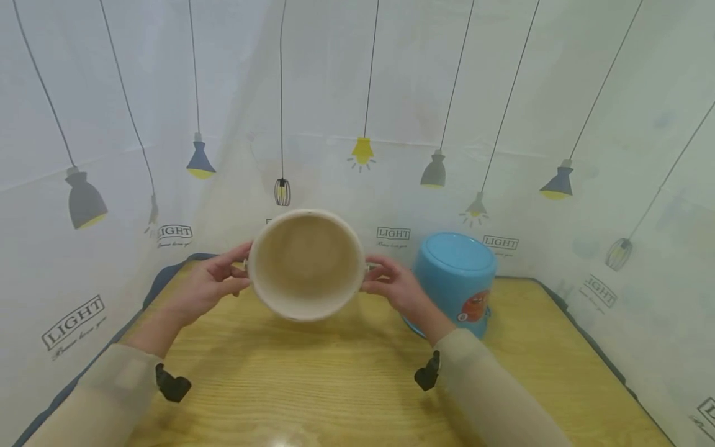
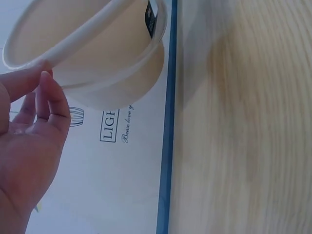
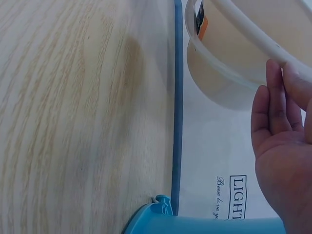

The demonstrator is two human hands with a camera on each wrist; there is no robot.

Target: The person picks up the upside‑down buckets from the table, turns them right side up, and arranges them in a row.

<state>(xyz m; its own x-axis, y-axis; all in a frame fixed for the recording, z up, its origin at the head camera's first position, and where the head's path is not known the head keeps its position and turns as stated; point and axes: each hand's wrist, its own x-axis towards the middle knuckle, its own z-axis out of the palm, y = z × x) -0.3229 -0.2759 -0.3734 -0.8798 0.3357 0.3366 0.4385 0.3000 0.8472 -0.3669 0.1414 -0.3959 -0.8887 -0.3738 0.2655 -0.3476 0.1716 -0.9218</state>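
Watching remotely, I see left hand (image 1: 211,287) and right hand (image 1: 395,284) pinching the tilted cream bucket (image 1: 306,267) above the bench (image 1: 301,385)

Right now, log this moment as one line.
left hand: grips cream bucket | right hand: grips opposite side | blue bucket: upside down

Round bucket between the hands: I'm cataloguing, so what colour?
Cream: the round plastic bucket shows best in the head view.

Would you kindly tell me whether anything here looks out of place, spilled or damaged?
The blue bucket stands upside down on the wood-grain table, base up, which is unusual for a bucket. The cream bucket is tipped, its inside showing, but the left hand and right hand grip it. No spill or damage shows.
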